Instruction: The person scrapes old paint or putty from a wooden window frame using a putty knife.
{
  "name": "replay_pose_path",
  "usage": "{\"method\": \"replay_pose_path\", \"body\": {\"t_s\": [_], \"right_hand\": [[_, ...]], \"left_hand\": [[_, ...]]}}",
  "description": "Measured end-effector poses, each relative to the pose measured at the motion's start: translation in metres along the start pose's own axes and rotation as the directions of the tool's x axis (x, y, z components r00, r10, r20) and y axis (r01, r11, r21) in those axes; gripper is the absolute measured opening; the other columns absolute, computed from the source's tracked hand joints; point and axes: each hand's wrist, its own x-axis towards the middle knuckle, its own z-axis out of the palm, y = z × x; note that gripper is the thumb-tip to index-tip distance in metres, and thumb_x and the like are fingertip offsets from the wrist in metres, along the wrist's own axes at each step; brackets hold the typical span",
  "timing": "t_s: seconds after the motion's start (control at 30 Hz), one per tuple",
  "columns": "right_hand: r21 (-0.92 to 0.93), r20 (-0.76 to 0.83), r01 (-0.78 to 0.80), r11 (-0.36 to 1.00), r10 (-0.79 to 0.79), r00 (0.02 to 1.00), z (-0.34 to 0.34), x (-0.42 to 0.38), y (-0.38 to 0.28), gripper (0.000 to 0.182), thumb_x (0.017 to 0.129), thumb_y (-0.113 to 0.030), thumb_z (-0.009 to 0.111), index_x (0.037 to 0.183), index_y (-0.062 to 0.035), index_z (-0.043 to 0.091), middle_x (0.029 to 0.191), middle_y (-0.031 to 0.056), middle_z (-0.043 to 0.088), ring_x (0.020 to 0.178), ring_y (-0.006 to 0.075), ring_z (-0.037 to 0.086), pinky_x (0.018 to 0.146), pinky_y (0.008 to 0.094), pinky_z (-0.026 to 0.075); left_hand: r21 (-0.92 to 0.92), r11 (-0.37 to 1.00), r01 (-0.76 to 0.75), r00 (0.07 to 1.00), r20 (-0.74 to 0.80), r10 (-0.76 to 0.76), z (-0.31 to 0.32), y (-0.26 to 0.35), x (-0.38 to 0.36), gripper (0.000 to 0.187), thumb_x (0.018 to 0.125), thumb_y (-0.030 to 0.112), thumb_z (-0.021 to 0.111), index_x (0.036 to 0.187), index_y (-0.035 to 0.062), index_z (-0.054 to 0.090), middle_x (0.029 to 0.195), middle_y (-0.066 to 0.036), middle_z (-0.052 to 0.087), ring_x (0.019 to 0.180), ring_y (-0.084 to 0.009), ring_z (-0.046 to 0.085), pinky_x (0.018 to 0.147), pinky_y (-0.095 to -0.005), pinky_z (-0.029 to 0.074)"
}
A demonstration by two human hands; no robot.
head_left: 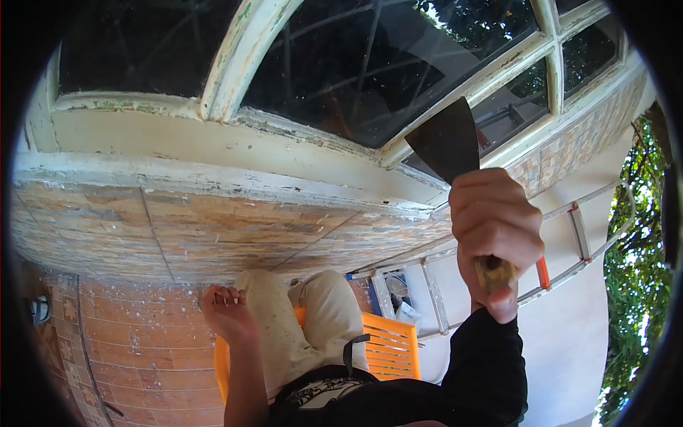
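Note:
My right hand (496,231) is closed around the handle of a paint scraper (449,142), lifted in front of the window. Its wide dark blade points up and overlaps the lower frame and glass in this view. The worn yellowish end of the handle (496,276) shows below my fingers. The window frame (260,53) is whitish, with chipped and peeling paint. My left hand (229,313) hangs beside my left thigh, its fingers curled in and nothing showing in them.
I sit on an orange plastic chair (391,345), close to a stone-look tiled wall (235,231). A metal ladder (435,295) lies at the right, near a bucket (397,285). Pale flakes litter the reddish tiled floor (142,356). Dark window panes (341,71) stand ahead.

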Motion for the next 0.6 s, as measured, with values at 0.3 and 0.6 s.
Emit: {"method": "replay_pose_path", "body": {"t_s": [0.3, 0.6], "right_hand": [[-0.003, 0.000, -0.061, 0.998, 0.061, 0.998, -0.006, 0.005, -0.009, 0.057, 0.090, -0.051, 0.042, 0.056, -0.0054, 0.041, 0.049, 0.0038, 0.038, 0.037, 0.0205, 0.039, 0.038, 0.0314, 0.031], [-0.169, -0.145, -0.219, 0.961, 0.195, 0.970, -0.012, -0.024, -0.009, 0.068, 0.086, -0.070, 0.043, 0.059, -0.0073, 0.041, 0.051, 0.0050, 0.045, 0.049, 0.0219, 0.050, 0.059, 0.0336, 0.048]], "left_hand": [[0.019, 1.000, 0.010, 1.000, 0.021, -0.010, -0.001, 0.000, 0.001, 0.014, 0.082, 0.019, 0.056, 0.075, 0.0110, 0.048, 0.068, 0.001, 0.043, 0.063, -0.0137, 0.042, 0.064, -0.0308, 0.035], [0.027, 1.000, 0.000, 1.000, 0.031, -0.001, -0.002, -0.002, 0.002, 0.016, 0.084, 0.021, 0.058, 0.074, 0.0116, 0.049, 0.067, 0.001, 0.041, 0.063, -0.0132, 0.041, 0.063, -0.0298, 0.032]]}}
